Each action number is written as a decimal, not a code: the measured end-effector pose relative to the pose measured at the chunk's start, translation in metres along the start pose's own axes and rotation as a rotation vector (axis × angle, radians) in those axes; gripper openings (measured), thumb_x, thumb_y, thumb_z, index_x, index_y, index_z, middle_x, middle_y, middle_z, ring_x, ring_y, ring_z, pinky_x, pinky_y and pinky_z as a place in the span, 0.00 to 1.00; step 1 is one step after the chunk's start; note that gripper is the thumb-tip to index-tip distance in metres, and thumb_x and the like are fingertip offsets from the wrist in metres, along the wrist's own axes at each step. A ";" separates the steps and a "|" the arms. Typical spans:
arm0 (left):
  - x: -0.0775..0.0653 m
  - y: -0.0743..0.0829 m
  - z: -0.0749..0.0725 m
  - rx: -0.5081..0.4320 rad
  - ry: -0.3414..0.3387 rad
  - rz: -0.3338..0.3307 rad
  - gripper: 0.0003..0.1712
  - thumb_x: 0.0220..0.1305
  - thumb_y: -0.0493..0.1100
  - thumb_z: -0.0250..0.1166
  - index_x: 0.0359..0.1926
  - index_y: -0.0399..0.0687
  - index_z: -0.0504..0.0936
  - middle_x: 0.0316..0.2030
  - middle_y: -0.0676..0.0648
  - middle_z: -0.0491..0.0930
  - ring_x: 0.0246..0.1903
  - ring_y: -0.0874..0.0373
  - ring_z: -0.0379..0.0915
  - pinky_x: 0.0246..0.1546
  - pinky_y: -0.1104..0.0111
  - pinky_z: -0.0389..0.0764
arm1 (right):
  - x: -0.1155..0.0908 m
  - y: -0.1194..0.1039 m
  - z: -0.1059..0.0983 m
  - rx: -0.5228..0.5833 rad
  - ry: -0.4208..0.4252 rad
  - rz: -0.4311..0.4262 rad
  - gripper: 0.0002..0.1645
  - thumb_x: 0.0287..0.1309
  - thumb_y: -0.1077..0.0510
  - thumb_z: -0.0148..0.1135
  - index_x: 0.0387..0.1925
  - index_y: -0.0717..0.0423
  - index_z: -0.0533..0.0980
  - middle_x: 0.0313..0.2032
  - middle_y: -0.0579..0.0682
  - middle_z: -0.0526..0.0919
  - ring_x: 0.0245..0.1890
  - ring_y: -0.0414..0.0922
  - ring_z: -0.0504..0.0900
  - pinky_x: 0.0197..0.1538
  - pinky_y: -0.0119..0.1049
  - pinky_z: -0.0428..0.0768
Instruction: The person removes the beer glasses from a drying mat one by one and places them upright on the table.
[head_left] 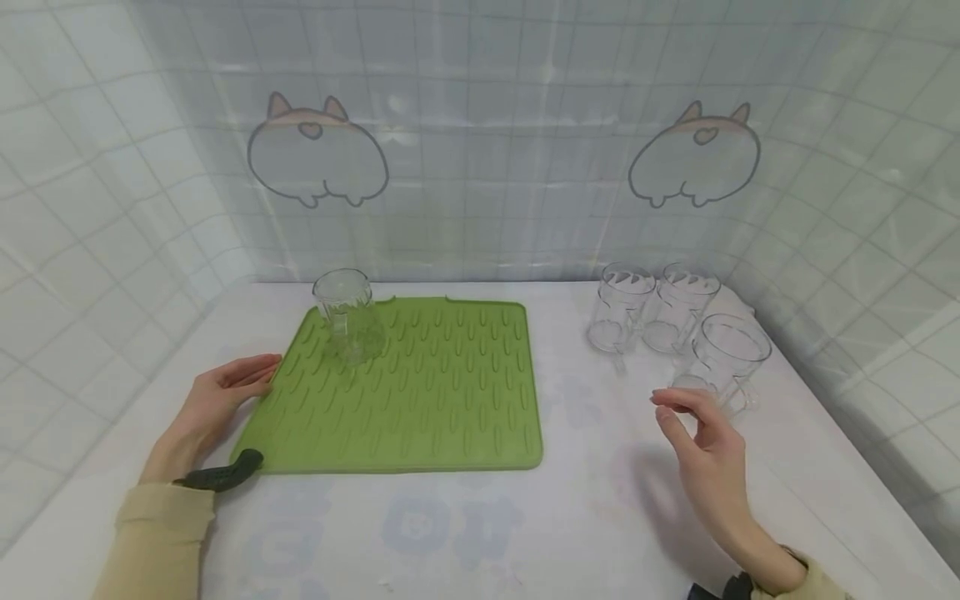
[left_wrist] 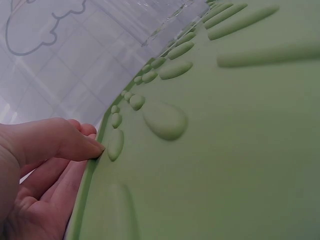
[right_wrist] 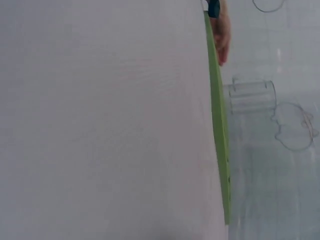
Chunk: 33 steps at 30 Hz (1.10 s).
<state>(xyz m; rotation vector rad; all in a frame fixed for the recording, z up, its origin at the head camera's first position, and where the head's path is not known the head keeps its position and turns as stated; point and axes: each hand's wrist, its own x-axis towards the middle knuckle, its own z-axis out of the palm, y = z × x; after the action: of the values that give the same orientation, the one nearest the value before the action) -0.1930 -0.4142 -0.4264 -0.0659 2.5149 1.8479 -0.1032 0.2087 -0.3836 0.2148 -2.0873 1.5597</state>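
A green ridged drying mat (head_left: 450, 400) lies flat on the white table. My left hand (head_left: 225, 396) holds its left edge; in the left wrist view the thumb (left_wrist: 82, 145) rests on the raised rim, and the fingertips are partly hidden behind it. On the mat's back left corner stands a clear glass mug (head_left: 347, 304). My right hand (head_left: 708, 458) hovers over the table at the right, fingers loosely bent, nothing visible in it. Just behind it stands a glass mug (head_left: 727, 350) with its handle toward the right. The right wrist view does not show that hand.
Two more clear glass mugs, one (head_left: 621, 308) beside the other (head_left: 681, 308), stand at the back right. A tile-patterned curtain (head_left: 480, 167) with cartoon dog drawings hangs behind the table and along both sides. Faint blue print (head_left: 450, 525) marks the front of the tabletop.
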 end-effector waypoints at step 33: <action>0.000 0.002 0.000 0.035 0.000 0.016 0.41 0.64 0.42 0.70 0.71 0.31 0.62 0.49 0.73 0.79 0.48 0.81 0.77 0.49 0.88 0.76 | 0.018 -0.037 0.130 0.030 -0.558 0.077 0.14 0.67 0.56 0.62 0.53 0.50 0.80 0.47 0.43 0.85 0.51 0.43 0.79 0.59 0.55 0.77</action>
<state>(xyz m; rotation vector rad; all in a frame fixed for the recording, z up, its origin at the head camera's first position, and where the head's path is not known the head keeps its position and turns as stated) -0.1932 -0.4138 -0.4243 -0.0454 2.5541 1.8079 -0.1435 0.0788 -0.3690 0.6511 -2.5095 1.7204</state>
